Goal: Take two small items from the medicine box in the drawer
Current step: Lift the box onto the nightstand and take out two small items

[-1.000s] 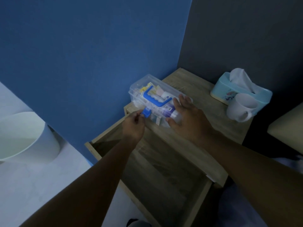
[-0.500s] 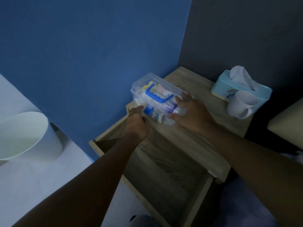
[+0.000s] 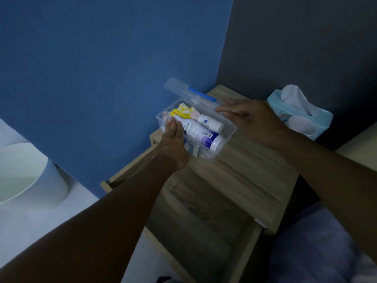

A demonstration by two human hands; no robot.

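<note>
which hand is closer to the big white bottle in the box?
Left. The left hand lies on the big white bottle in the clear box; the right hand is beside the box's far end, by the raised lid.

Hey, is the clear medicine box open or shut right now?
Open. The medicine box has its lid swung up toward the wall, and the bottles and packets inside show uncovered, with the left hand reaching in.
</note>
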